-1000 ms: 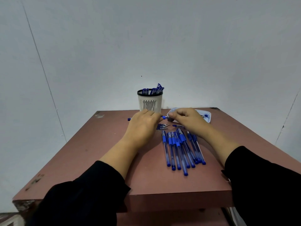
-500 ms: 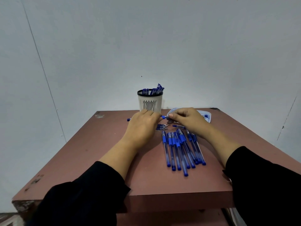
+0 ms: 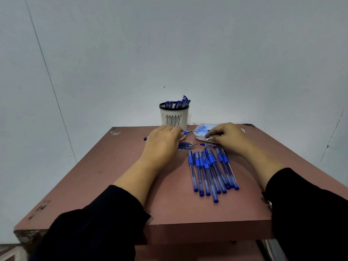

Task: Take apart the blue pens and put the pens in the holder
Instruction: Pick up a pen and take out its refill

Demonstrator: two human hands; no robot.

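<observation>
Before holder (image 3: pixel 174 117) — left hand (image 3: pixel 162 142) grips pen (image 3: pixel 187 131); right hand (image 3: pixel 226 137) curled over tray (image 3: pixel 199 136) — grasp unclear.

Matt reddish-brown table (image 3: pixel 116 176) with chipped edge, glossy translucent plastic pens (image 3: pixel 209 172), slotted white plastic holder (image 3: pixel 174 117)

Both arms wear long black sleeves (image 3: pixel 98 228) of plain, matte cloth, ending partway along the forearms, bare from there down. The left hand (image 3: pixel 162 142) and the right hand (image 3: pixel 226 137) are bare, without gloves. A small metallic object shows at the right sleeve's edge (image 3: pixel 269 204), at the lower right of the frame.
</observation>
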